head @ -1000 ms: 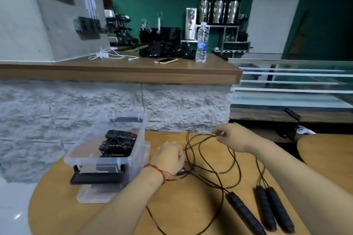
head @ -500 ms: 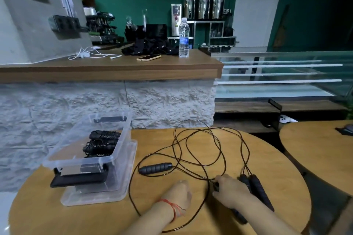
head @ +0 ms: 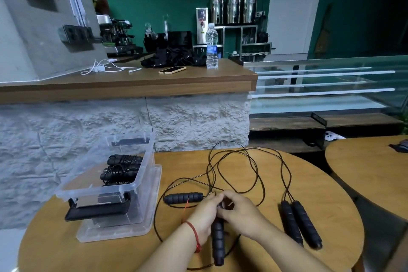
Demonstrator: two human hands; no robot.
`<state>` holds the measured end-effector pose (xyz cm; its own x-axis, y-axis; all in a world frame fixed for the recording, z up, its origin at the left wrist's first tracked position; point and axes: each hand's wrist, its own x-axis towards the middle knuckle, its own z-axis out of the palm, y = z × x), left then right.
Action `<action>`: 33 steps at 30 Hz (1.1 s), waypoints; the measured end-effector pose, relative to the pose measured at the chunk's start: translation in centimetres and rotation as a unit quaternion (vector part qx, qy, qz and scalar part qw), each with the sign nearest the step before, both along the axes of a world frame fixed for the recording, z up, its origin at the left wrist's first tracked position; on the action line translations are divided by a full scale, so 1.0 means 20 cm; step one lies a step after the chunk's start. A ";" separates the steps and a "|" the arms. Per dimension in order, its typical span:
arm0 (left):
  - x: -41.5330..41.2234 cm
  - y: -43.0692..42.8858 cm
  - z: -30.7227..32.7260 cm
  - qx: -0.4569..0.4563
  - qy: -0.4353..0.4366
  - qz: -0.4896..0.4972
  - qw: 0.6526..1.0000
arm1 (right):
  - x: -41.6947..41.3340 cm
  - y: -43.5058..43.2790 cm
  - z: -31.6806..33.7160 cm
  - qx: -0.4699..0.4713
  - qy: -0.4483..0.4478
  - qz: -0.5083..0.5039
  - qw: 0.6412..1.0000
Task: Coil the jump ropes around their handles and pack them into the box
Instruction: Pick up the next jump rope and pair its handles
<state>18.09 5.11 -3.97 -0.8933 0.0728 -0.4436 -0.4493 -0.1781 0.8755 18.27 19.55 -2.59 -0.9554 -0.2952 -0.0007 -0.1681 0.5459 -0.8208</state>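
Both my hands meet at the near middle of the round wooden surface (head: 326, 196), on one jump rope. My left hand (head: 204, 212) has its fingers curled round the upper end of a black handle (head: 218, 243). My right hand (head: 241, 214) closes on the same end from the other side, so the two hands touch each other there. I cannot tell if the right fingers also pinch the cord. The handle points from the hands toward me and its lower end is near the edge of the surface.

The thin black cord (head: 256, 169) lies in loose loops on the surface beyond my hands. A second handle (head: 183, 198) lies flat just to the left of my left hand. A pair of handles (head: 300, 225) lies side by side to the right of my right hand, a little apart from it.

The clear box (head: 95, 190) stands open well to the left of my hands, on top of its clear lid (head: 123, 231). Inside it, at the far end, are coiled ropes (head: 122, 168), black and already wound. I wear a red string (head: 195, 233) on my left wrist.
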 end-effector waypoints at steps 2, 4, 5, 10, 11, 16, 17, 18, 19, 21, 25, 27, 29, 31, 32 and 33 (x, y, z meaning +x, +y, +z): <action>0.04 -0.05 0.06 -0.029 0.009 -0.013 0.999 | 0.00 -0.02 0.00 -0.002 0.047 -0.017 0.999; 0.10 -0.11 0.14 -0.065 0.013 -0.038 0.997 | 0.00 -0.04 0.02 -0.062 0.075 -0.025 0.995; 0.12 -0.13 0.18 -0.079 0.026 -0.058 0.995 | 0.00 -0.05 0.03 -0.094 0.088 -0.012 0.992; 0.16 -0.24 0.39 -0.043 0.153 -0.100 0.982 | -0.03 -0.10 0.13 -0.150 0.055 0.110 0.981; 0.15 -0.26 0.44 -0.009 0.165 -0.081 0.983 | -0.04 -0.11 0.13 -0.150 0.054 0.099 0.982; 0.06 -0.48 0.70 0.166 0.241 0.038 0.956 | -0.08 -0.07 0.08 -0.078 0.037 0.049 0.995; 0.04 -0.52 0.75 0.185 0.256 0.052 0.947 | -0.09 -0.04 0.07 -0.072 0.030 0.044 0.996; 0.02 -0.56 0.79 0.198 0.267 0.066 0.941 | -0.10 0.00 0.05 -0.066 0.026 0.039 0.997; 0.01 -0.60 0.82 0.204 0.274 0.081 0.936 | -0.11 0.03 0.03 -0.059 0.025 0.032 0.997; -0.03 -0.68 0.86 0.216 0.285 0.108 0.928 | -0.14 0.11 0.01 -0.047 0.028 0.016 0.998; -0.07 -0.77 0.84 0.214 0.279 0.113 0.929 | -0.12 0.26 0.00 -0.031 0.046 -0.031 0.998; -0.05 -0.76 0.79 0.196 0.268 0.103 0.938 | -0.10 0.31 0.00 -0.052 0.067 -0.083 0.993; -0.03 -0.72 0.73 0.167 0.271 0.104 0.942 | -0.10 0.32 0.04 -0.085 0.075 -0.131 0.985; -0.02 -0.65 0.67 0.118 0.264 0.108 0.951 | -0.11 0.29 0.12 -0.115 0.079 -0.145 0.979; -0.01 -0.59 0.64 0.085 0.252 0.102 0.959 | -0.12 0.27 0.17 -0.124 0.084 -0.141 0.979; 0.00 -0.53 0.61 0.049 0.237 0.086 0.966 | -0.11 0.23 0.22 -0.129 0.091 -0.133 0.978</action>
